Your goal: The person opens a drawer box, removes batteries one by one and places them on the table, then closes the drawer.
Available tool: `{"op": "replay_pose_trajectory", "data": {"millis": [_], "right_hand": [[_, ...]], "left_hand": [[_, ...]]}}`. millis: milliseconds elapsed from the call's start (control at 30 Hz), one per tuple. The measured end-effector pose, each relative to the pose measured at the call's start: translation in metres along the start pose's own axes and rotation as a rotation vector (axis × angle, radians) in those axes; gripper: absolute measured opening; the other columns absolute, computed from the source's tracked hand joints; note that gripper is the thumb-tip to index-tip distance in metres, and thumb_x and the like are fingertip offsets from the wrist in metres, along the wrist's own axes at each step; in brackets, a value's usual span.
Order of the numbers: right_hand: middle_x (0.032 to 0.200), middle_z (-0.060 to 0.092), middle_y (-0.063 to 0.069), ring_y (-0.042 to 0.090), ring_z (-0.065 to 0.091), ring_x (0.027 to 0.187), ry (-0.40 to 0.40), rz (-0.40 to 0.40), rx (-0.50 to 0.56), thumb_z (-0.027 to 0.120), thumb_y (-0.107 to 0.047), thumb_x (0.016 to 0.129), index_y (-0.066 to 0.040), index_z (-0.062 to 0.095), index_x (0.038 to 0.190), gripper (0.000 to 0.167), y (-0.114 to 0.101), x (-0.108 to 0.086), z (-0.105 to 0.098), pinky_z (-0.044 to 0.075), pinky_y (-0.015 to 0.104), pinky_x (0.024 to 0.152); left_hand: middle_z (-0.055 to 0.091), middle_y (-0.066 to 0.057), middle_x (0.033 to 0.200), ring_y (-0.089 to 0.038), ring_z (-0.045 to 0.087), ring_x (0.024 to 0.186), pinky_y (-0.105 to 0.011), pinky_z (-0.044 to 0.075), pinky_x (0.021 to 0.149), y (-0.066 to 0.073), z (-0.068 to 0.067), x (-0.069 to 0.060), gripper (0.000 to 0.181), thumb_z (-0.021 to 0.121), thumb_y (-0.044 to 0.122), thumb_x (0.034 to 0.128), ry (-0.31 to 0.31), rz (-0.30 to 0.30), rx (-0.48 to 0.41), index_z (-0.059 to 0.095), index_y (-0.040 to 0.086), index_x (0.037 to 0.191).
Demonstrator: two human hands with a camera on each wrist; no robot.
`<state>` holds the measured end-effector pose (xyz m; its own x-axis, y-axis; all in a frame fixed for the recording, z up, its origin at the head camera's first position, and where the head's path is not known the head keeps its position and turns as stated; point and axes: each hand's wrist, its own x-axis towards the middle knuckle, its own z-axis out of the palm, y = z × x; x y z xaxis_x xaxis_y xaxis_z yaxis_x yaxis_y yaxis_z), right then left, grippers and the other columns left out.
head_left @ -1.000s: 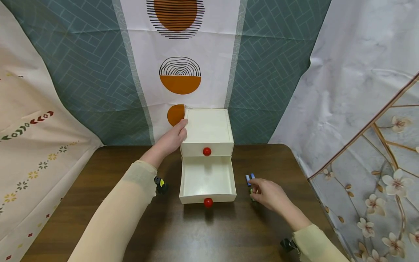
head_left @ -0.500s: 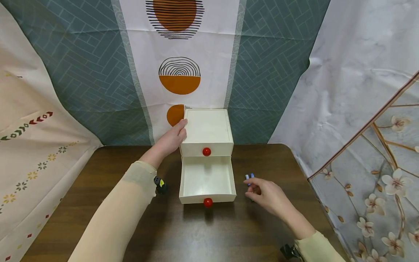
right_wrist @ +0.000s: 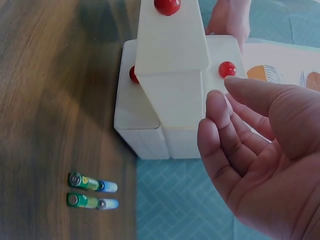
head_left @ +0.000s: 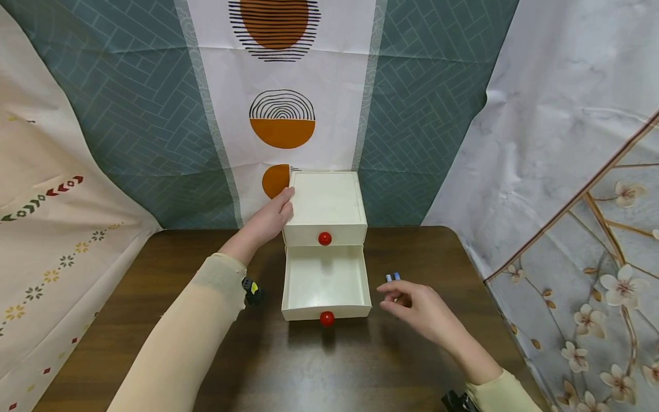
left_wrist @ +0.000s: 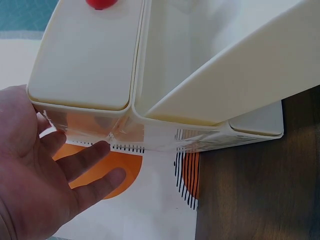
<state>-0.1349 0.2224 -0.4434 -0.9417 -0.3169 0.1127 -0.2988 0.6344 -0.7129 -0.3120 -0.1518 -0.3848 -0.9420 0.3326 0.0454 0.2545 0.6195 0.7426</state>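
Observation:
A white drawer unit [head_left: 326,197] with red knobs stands at the back of the table. Its middle drawer [head_left: 326,280] is pulled out and shows a bare white bottom. My left hand [head_left: 270,220] rests against the unit's upper left side; in the left wrist view its fingers lie loosely extended along that side. Right of the drawer my right hand [head_left: 419,306] hovers with fingers loosely bent and nothing between them. Green batteries [right_wrist: 84,181] and blue-white batteries [right_wrist: 108,204] lie end to end in two rows on the table. In the head view my right hand hides the green ones.
The brown wooden table [head_left: 329,372] carries everything. Behind it hangs a teal and white patterned cloth [head_left: 427,143]. Pale printed cloths hang at the left and right. The pulled-out drawer juts towards me, between my two arms.
My right hand has shifted slightly left, away from the green batteries, with its fingers coming off them. The left hand and the drawer unit have stayed in place.

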Motion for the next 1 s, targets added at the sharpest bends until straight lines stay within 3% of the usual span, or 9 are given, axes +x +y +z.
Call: {"op": "replay_pose_trajectory", "data": {"millis": [233, 467, 1000], "right_hand": [[0.096, 0.075, -0.012, 0.012, 0.070, 0.086, -0.035, 0.005, 0.074, 0.083, -0.019, 0.101, -0.021, 0.081, 0.124, 0.023, -0.006, -0.001, 0.003, 0.060, 0.029, 0.073], [0.100, 0.078, -0.013, 0.010, 0.074, 0.091, -0.066, -0.037, 0.122, 0.082, -0.020, 0.102, -0.014, 0.082, 0.124, 0.023, -0.013, -0.003, 0.008, 0.063, 0.030, 0.079], [0.100, 0.078, -0.019, 0.005, 0.074, 0.089, -0.116, -0.126, 0.114, 0.081, -0.020, 0.103, -0.015, 0.081, 0.125, 0.023, -0.022, -0.005, 0.029, 0.062, 0.028, 0.078]], "left_hand": [[0.009, -0.013, 0.185, -0.029, 0.010, 0.170, -0.046, 0.011, 0.136, 0.001, 0.000, 0.000, 0.063, 0.029, 0.030, 0.1202, 0.003, 0.005, 0.020, 0.017, 0.006, 0.178], [0.010, -0.012, 0.185, -0.029, 0.011, 0.170, -0.046, 0.011, 0.136, 0.000, -0.001, 0.000, 0.063, 0.029, 0.030, 0.1201, 0.001, 0.005, 0.030, 0.017, 0.007, 0.178], [0.010, -0.011, 0.185, -0.029, 0.011, 0.170, -0.046, 0.011, 0.136, -0.001, 0.000, 0.000, 0.063, 0.029, 0.031, 0.1200, 0.000, 0.004, 0.027, 0.017, 0.008, 0.178]]}}
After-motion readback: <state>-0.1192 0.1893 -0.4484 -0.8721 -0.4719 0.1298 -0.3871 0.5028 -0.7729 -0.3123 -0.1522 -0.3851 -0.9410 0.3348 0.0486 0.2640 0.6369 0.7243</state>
